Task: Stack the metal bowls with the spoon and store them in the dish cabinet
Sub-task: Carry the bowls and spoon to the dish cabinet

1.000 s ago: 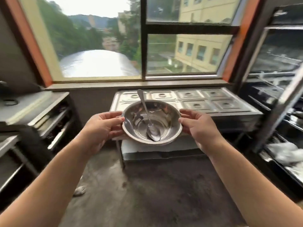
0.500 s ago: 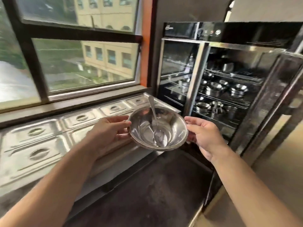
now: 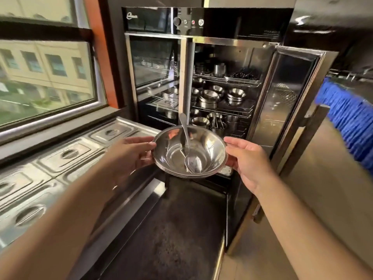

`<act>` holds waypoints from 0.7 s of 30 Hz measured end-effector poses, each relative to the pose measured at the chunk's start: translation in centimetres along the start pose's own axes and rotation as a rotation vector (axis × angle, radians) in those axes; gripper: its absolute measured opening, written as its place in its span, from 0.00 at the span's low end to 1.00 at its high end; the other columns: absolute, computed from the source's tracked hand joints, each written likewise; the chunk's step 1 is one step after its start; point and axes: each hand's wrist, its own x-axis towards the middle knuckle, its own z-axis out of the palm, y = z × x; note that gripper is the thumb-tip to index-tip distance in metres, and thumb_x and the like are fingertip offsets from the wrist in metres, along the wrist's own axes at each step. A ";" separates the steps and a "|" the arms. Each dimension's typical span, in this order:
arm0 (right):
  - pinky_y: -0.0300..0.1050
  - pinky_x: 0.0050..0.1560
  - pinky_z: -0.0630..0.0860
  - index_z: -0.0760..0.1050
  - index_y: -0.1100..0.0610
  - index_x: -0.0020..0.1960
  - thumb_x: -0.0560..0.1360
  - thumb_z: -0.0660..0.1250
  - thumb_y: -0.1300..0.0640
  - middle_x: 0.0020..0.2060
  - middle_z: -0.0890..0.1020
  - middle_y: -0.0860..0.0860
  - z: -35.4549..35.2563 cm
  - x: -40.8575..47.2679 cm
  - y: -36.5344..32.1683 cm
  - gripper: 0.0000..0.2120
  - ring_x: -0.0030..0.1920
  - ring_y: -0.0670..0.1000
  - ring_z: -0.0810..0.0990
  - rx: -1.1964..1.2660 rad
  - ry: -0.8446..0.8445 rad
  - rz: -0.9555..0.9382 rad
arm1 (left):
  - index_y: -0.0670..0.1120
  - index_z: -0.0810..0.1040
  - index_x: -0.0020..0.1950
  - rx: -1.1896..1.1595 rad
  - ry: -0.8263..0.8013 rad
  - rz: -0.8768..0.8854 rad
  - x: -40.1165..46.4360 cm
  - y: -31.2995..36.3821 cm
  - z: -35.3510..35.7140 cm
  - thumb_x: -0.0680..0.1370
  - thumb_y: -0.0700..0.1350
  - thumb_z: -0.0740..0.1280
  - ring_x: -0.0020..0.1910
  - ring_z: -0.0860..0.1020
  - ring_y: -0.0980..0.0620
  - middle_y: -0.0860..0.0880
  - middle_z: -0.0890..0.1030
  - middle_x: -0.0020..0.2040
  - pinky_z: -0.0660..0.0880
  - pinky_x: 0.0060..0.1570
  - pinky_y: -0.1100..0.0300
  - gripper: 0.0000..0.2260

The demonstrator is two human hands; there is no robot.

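I hold a stack of shiny metal bowls [image 3: 210, 150] at chest height in the middle of the view. A metal spoon [image 3: 186, 144] lies in the top bowl, its handle pointing away from me. My left hand [image 3: 129, 154] grips the stack's left rim and my right hand [image 3: 248, 160] grips its right rim. Straight behind the bowls stands the black dish cabinet [image 3: 232, 23]. Its right door [image 3: 282, 102] is swung open, and wire shelves [image 3: 224, 109] inside carry several metal bowls and cups.
A steel serving counter with lidded pans [image 3: 66, 152] runs along the left under a window [image 3: 46, 77]. The cabinet's left glass door [image 3: 153, 63] is closed. Blue crates [image 3: 349, 118] stand at the right. Dark floor lies below the bowls.
The view has swung right from the window and counter to face the cabinet, which is now closer. Both hands keep the same grip on the bowl stack, with the spoon still inside.
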 end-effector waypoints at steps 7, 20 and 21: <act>0.38 0.32 0.80 0.81 0.58 0.59 0.78 0.68 0.68 0.43 0.88 0.57 -1.7 12.8 -0.3 0.12 0.33 0.48 0.86 0.108 0.026 -0.016 | 0.36 0.81 0.57 -0.006 -0.026 -0.002 11.9 1.2 4.8 0.77 0.31 0.66 0.33 0.77 0.50 0.41 0.83 0.41 0.81 0.32 0.62 0.10; 0.36 0.31 0.80 0.84 0.54 0.54 0.78 0.68 0.66 0.39 0.89 0.51 -1.6 32.6 -0.8 0.10 0.34 0.45 0.86 0.176 0.090 -0.024 | 0.37 0.80 0.61 0.000 -0.010 -0.009 31.6 2.9 10.2 0.78 0.32 0.67 0.44 0.75 0.46 0.37 0.81 0.51 0.82 0.39 0.60 0.12; 0.36 0.31 0.80 0.84 0.54 0.54 0.79 0.68 0.65 0.39 0.89 0.51 -1.5 33.7 -0.5 0.10 0.34 0.45 0.86 0.171 0.110 -0.019 | 0.37 0.81 0.60 0.005 -0.018 -0.012 33.0 2.7 10.3 0.78 0.32 0.67 0.45 0.74 0.45 0.37 0.81 0.51 0.82 0.40 0.60 0.12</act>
